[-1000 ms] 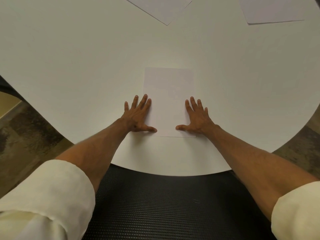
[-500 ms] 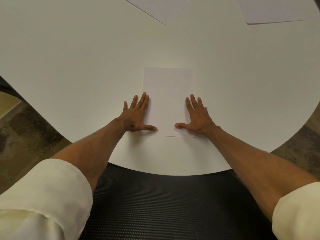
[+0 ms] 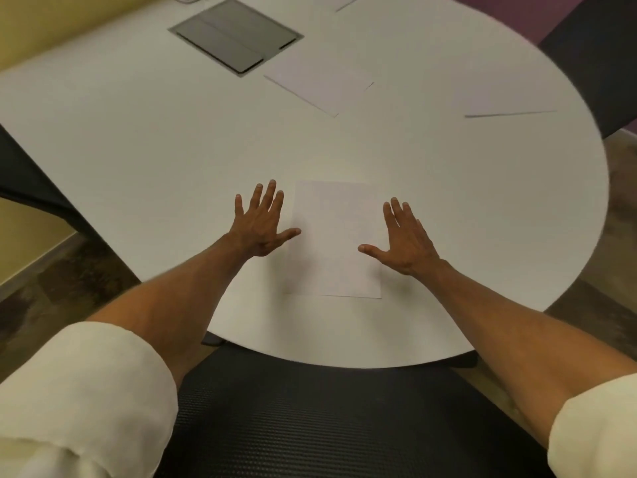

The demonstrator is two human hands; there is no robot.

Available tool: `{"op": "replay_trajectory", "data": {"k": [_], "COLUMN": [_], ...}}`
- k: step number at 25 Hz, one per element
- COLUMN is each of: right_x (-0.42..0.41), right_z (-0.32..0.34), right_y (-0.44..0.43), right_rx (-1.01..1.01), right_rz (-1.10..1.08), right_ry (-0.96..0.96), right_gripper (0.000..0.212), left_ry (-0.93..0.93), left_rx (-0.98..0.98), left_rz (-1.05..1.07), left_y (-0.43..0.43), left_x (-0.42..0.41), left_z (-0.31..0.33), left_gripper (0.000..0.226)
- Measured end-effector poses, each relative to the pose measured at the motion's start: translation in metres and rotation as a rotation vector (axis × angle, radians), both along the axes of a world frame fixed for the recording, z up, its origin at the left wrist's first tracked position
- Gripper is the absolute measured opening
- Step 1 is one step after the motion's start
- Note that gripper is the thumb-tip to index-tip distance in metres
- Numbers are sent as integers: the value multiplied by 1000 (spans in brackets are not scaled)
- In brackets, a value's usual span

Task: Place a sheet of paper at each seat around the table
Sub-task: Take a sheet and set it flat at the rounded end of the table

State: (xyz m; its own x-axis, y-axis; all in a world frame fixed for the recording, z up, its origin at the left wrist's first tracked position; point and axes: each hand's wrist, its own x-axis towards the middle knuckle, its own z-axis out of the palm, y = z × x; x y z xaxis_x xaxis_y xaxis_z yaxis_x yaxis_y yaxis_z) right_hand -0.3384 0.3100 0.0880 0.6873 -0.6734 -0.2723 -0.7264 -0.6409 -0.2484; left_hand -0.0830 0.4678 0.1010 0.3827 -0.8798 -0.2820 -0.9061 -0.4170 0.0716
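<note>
While the sheet (image 3: 336,243) lies flat on the white desk (image 3: 138,150) near its front rim, we see the left grip (image 3: 260,224) and right grip (image 3: 406,238) flanking it, fingers straight and spread, holding nothing, thumbs reaching over its side edges.

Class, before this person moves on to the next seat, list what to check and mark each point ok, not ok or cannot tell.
1. Near sheet lies flat before the chair: ok.
2. Left hand and right hand open, no grip: ok.
3. Hands off the sheet: not ok, both thumbs overlap it.
4. Right sheet by right chair: ok.
5. Sheet at left chair: not ok, none shows.
</note>
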Motion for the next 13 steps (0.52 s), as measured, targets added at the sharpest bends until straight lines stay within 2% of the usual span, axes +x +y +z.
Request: {"op": "replay_trajectory", "data": {"k": [3,13], "right_x": [-12,-65], "right_z": [28,86], "right_y": [-5,-38], "right_rx": [-55,-83], "right_rz": [-10,23], "right_ry": [-21,-56], "right_gripper": [104,99], "left_ry": [-56,-65], "left_rx": [-3,-4], "left_rz": [-59,65], "left_y": [-11,-53], "left_x": [-16,-106], "left_z": [26,98], "left_gripper": [92,90]}}
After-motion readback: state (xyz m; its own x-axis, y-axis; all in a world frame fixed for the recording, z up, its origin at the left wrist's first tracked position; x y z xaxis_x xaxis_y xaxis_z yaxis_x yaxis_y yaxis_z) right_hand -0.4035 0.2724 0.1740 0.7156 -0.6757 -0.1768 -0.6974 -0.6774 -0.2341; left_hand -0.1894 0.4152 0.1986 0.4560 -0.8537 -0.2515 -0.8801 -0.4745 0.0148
